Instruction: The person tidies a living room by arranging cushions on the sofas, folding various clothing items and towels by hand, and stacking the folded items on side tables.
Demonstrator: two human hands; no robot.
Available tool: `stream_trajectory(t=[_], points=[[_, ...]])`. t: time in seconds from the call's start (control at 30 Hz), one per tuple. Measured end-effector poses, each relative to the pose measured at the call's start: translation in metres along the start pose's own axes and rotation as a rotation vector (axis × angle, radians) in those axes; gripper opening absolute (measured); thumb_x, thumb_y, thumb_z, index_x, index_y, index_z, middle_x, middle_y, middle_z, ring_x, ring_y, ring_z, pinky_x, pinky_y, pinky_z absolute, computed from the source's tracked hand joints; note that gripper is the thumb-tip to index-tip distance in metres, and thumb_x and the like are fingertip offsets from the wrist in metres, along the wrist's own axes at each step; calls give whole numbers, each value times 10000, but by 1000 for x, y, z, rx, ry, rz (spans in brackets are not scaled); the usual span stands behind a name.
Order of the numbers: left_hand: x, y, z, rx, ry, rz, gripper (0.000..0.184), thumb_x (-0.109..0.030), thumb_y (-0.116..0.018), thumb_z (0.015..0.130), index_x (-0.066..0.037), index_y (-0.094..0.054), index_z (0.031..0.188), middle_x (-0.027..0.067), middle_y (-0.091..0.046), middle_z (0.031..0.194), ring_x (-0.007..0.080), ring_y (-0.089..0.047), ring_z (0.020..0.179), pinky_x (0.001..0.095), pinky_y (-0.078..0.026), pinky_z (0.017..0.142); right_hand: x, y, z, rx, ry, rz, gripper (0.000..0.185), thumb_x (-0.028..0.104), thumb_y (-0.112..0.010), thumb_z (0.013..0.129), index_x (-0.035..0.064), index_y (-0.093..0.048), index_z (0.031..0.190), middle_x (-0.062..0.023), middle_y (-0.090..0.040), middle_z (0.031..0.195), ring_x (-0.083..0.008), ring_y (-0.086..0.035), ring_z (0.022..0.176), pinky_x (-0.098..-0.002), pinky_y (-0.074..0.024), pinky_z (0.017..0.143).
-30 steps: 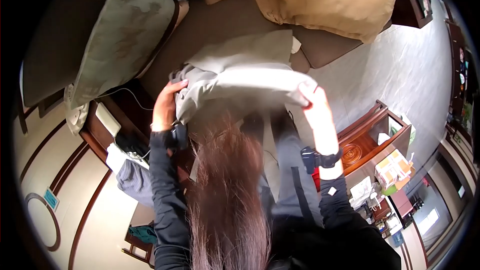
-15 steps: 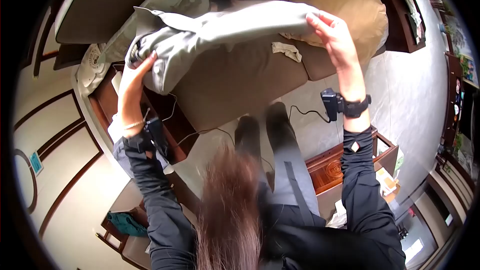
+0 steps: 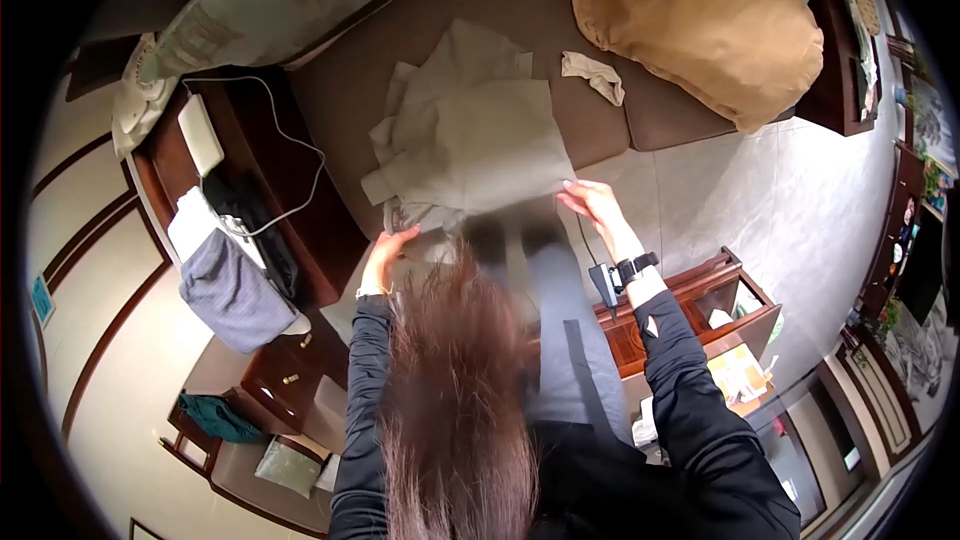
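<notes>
A pale grey garment (image 3: 480, 135) lies spread over the brown sofa seat, its near edge reaching the seat's front. My left hand (image 3: 386, 252) is closed on the garment's near left corner, where the cloth is bunched. At the near right corner, my right hand (image 3: 592, 205) pinches the edge between thumb and fingers. Hair hanging in front hides part of the near side. A small white cloth (image 3: 594, 76) rests on the seat to the right of the garment.
A tan pillow (image 3: 700, 25) and a patterned cushion (image 3: 290, 0) are on the sofa. At left, a dark wood side table (image 3: 300, 200) carries a white device with a cable. A grey cloth (image 3: 238, 290) hangs there. A wooden stool-like piece (image 3: 730, 275) stands right.
Both hands have come down and closer to the body. The garment, held up and stretched in the air before, now lies flat on the sofa seat.
</notes>
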State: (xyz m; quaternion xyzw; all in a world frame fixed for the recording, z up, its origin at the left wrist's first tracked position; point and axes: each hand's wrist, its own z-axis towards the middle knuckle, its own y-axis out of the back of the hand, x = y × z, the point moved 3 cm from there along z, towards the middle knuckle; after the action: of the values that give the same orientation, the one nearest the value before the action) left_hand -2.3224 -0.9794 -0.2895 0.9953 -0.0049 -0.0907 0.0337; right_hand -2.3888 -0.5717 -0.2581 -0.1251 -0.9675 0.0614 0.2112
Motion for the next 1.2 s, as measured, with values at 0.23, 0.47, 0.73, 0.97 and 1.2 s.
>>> stream_trajectory(t=[0.23,0.47,0.73,0.97,1.2], points=[[-91,26,-44,171,-37,-138,282,-254,-667,782,-49,-619,969,60,-641,911,176,-613,813,334,-503,737,74,-27,-2,28,93,-151,240,232,-652,845,0,-641,902,-70,-654,806,-116,-625,737,-207,-505,688],[-237,95,35,78,-129,-786,388,-292,-581,862,23,-564,1087,120,-642,936,264,-627,861,387,-508,812,166,-83,75,170,377,272,351,155,-621,854,-72,-518,1101,-149,-636,1000,-198,-623,846,-260,-509,738],[-243,-50,15,-784,-1006,1093,638,-503,-600,791,-233,-408,1336,133,-216,1464,421,-183,1332,711,-251,920,113,-105,117,-562,765,-730,900,380,-720,737,-14,-233,1384,-258,-330,1379,-390,-295,1297,-422,-322,1038],[-212,-17,61,-763,-748,451,981,-623,-709,624,-106,-315,1358,291,-222,1395,421,-268,1284,552,-312,985,95,-97,128,-574,356,-322,803,285,-812,652,-50,-399,1253,-200,-520,1216,-279,-508,1121,-332,-408,937],[-190,51,137,-970,-523,145,785,-458,-787,645,86,-490,1127,200,-523,1134,288,-524,991,341,-434,835,105,-81,107,87,228,7,445,71,-673,728,-54,-522,1128,-111,-617,1049,-194,-581,974,-274,-440,856]])
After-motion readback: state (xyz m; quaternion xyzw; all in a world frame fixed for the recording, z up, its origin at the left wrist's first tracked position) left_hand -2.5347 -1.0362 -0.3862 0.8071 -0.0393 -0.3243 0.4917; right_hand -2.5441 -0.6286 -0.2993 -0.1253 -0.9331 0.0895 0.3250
